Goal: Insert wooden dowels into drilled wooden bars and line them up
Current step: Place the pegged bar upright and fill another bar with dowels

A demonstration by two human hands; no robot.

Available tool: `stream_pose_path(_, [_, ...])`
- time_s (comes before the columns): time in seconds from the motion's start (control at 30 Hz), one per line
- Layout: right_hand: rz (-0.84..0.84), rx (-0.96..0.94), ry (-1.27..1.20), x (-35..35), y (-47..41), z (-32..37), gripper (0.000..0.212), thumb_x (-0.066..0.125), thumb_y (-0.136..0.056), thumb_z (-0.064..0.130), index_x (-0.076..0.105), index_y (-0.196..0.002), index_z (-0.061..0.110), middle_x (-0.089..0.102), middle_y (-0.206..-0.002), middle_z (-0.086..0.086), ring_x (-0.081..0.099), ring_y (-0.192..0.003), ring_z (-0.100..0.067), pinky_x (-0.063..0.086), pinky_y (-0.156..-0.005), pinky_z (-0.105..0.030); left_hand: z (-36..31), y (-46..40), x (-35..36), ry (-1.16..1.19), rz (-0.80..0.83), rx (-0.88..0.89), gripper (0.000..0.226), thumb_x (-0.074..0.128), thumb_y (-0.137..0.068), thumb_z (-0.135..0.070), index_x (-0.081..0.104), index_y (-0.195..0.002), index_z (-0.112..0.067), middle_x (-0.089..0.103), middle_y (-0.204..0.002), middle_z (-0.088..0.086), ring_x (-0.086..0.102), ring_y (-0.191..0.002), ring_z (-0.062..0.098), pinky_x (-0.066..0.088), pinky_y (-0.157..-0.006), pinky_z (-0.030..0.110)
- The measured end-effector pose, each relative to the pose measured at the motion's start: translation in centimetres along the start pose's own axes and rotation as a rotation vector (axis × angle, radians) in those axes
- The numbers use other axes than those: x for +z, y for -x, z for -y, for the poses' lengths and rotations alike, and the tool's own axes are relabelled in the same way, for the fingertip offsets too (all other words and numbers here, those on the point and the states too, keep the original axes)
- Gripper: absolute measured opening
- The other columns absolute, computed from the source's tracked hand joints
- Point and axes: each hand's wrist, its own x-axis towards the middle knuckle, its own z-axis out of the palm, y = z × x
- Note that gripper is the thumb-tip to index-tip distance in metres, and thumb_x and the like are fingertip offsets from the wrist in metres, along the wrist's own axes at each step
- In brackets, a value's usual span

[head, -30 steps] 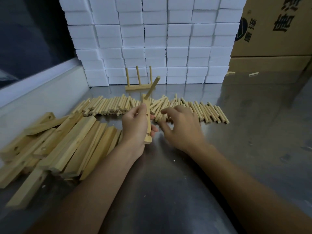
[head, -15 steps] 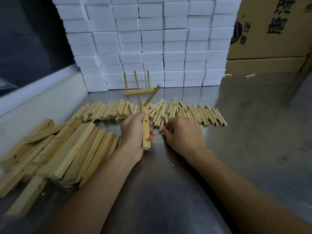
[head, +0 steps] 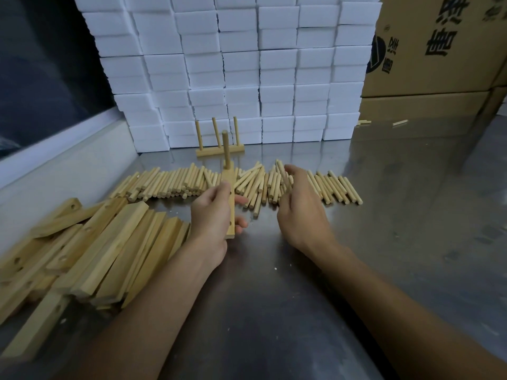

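Note:
My left hand (head: 211,215) grips a drilled wooden bar (head: 229,175) above the steel table, its long axis pointing away from me. One dowel (head: 225,149) stands upright in the bar's far hole; two nearer holes show open. To the right of the bar, my right hand (head: 301,215) pinches a single dowel (head: 282,172) just above the row of loose dowels (head: 170,182). Behind the row stands a finished bar with three upright dowels (head: 219,152).
A heap of drilled bars (head: 104,242) lies at the left on the steel table (head: 274,311). White foam blocks (head: 247,78) are stacked at the back, cardboard boxes (head: 439,50) at the back right. A white ledge (head: 55,165) borders the left side.
The dowel in the held bar went from leaning right to standing upright. My right hand lifted from the dowel row with one dowel in its fingers.

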Motion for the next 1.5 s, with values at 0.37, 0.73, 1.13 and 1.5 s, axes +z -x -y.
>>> stream_pose_path(0.37, [-0.117, -0.099, -0.033, 0.3, -0.3, -0.4, 0.024, 0.038, -0.105, 0.016, 0.043, -0.127, 0.024, 0.059, -0.075, 0.009, 0.057, -0.067, -0.008, 0.047, -0.057, -0.033, 0.0, -0.1, -0.2, 0.085, 0.089, -0.029, 0.018, 0.046, -0.092, -0.005, 0.061, -0.103, -0.004, 0.071, -0.072, 0.012, 0.049, -0.038, 0.02, 0.033, -0.034, 0.023])
stream_pose_path(0.73, [-0.306, -0.125, 0.033, -0.2, -0.3, -0.3, 0.023, 0.064, -0.093, 0.044, 0.069, -0.094, 0.022, 0.049, -0.052, 0.009, 0.045, -0.051, -0.007, 0.032, -0.051, -0.027, 0.1, 0.3, 0.1, -0.002, 0.192, 0.013, 0.016, 0.051, -0.101, -0.019, 0.064, -0.097, -0.01, 0.073, -0.084, 0.003, 0.045, -0.037, 0.013, 0.022, -0.03, 0.016])
stream_pose_path(1.13, [-0.261, -0.133, -0.096, -0.1, -0.5, -0.5, 0.006, 0.063, -0.093, 0.021, 0.066, -0.097, 0.018, 0.058, -0.058, 0.007, 0.054, -0.056, -0.005, 0.036, -0.051, -0.01, 0.2, 0.4, 0.0, -0.066, 0.172, 0.015, 0.019, 0.06, -0.097, -0.026, 0.066, -0.094, -0.009, 0.067, -0.064, -0.003, 0.04, -0.035, 0.011, 0.021, -0.032, 0.015])
stream_pose_path(1.5, [-0.049, -0.252, 0.025, -0.1, 0.0, 0.5, 0.022, 0.064, -0.094, 0.014, 0.072, -0.114, 0.011, 0.074, -0.089, 0.006, 0.062, -0.073, 0.001, 0.049, -0.07, -0.009, 0.2, 0.6, 0.1, 0.004, 0.295, 0.052, 0.018, 0.053, -0.098, -0.007, 0.067, -0.108, -0.012, 0.063, -0.066, 0.0, 0.05, -0.051, 0.013, 0.036, -0.039, 0.024])
